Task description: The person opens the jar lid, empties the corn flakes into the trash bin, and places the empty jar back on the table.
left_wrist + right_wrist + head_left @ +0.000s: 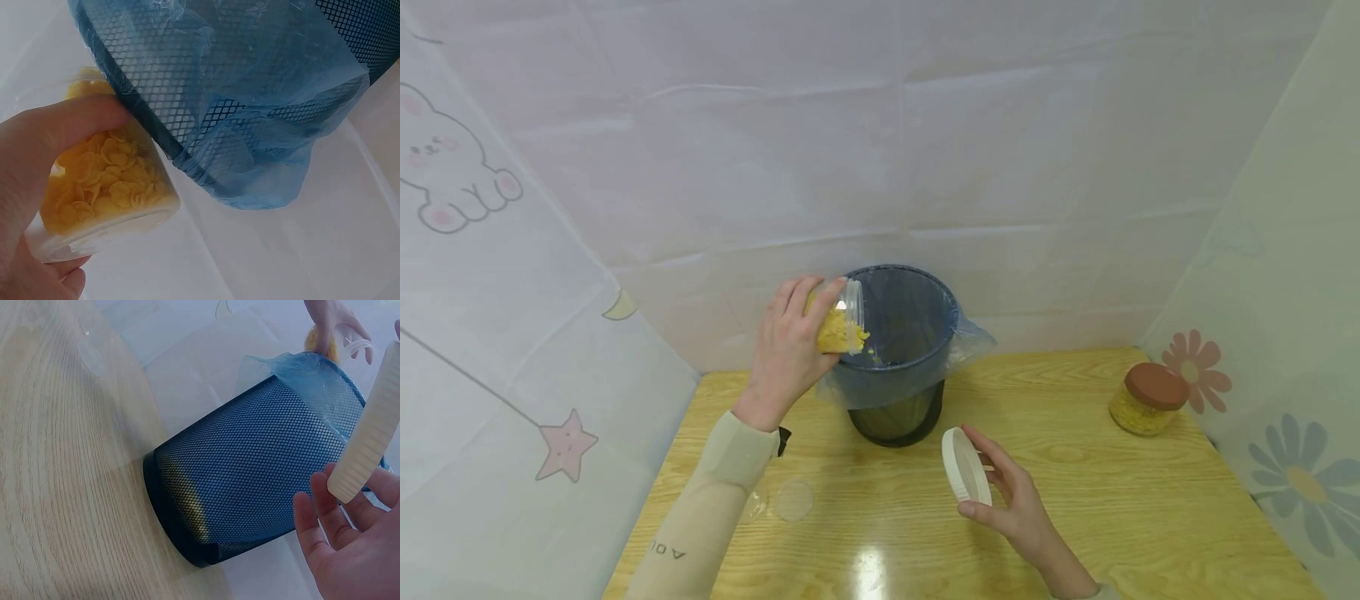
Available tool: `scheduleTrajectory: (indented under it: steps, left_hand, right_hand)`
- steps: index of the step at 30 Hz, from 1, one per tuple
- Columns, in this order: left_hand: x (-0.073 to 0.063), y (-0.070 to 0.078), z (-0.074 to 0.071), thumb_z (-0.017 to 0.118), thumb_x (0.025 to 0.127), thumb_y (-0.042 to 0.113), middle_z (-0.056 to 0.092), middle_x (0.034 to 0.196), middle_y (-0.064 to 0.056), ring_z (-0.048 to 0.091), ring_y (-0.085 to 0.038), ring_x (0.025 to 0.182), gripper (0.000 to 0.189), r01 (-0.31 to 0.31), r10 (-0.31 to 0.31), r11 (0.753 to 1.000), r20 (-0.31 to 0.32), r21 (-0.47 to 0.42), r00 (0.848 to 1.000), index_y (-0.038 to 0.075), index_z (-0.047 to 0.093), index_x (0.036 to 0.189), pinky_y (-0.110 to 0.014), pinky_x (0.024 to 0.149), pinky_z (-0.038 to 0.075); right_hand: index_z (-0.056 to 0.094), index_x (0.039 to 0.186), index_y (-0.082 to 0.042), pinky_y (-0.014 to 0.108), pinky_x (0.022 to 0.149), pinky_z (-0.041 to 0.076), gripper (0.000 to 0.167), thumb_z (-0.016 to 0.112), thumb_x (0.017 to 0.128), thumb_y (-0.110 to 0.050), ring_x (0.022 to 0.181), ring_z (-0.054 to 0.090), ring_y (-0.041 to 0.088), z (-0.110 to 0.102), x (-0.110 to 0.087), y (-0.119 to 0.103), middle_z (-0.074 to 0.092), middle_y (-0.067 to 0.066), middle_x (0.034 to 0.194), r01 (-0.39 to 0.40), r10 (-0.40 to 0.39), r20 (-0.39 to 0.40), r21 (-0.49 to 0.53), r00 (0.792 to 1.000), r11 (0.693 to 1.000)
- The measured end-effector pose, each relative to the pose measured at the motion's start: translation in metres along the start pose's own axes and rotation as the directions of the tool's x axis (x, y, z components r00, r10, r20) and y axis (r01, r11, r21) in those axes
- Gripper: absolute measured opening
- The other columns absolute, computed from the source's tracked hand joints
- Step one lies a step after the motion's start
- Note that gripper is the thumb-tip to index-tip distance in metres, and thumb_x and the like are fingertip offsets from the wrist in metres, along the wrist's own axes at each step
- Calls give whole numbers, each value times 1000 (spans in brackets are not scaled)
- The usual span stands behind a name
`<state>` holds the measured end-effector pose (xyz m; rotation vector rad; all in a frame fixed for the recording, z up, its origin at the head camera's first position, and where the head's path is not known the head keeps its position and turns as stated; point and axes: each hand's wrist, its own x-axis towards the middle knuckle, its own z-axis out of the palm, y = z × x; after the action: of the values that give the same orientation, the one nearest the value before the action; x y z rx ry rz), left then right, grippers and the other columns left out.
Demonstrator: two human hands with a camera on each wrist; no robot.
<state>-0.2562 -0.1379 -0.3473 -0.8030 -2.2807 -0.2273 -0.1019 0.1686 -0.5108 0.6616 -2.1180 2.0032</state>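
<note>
While a clear jar (853, 310) is gripped by the left hand (792, 340), its fingers and thumb bent around the side, a white lid (967, 468) is held by its edge between thumb and fingers of the right hand (1013, 502). The jar is tilted sideways at the rim of a bin (244, 462), which is lined with a blue bag (891, 385), and yellow flakes (835, 335) are seen at the jar's mouth and just below. On the table (887, 500), a clear disc (795, 501) is laid on the left, and a brown-lidded jar (1141, 407) is placed far to the right.
</note>
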Motion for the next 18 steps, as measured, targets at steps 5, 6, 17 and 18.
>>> scheduleTrajectory:
  steps: [5,6,17,18]
  left_hand:
    - [0,1,-1,101,55,22,51,139,-18,44,-39,129,110,2,-2,1000,0,7,1000,16,45,150,-52,105,43]
    - [0,1,-1,101,56,22,51,139,-18,44,-39,129,109,1,-1,1000,0,9,1000,16,46,150,-52,104,43]
    - [1,2,-4,100,57,23,50,140,-18,42,-39,130,110,9,-9,1000,14,5,1000,16,44,151,-52,108,39]
    - [1,2,-5,100,57,23,50,140,-18,42,-39,130,110,9,-9,1000,12,4,1000,16,44,151,-52,107,39]
  right_hand:
    - [37,154,3,35,89,52,82,72,81,0,115,53,28,0,0,0,50,21,144,-2,2,0,4,1000,1000]
    - [37,154,3,35,89,52,81,72,81,0,115,53,26,0,-1,0,49,21,144,-3,3,-1,5,1000,1000]
    - [37,154,3,36,88,52,81,72,82,-1,115,53,27,0,-1,-1,49,21,144,-13,13,-1,2,1000,1000]
    - [37,155,3,36,88,52,81,72,82,-1,115,53,27,0,-1,-1,49,21,144,-13,13,-1,0,1000,1000]
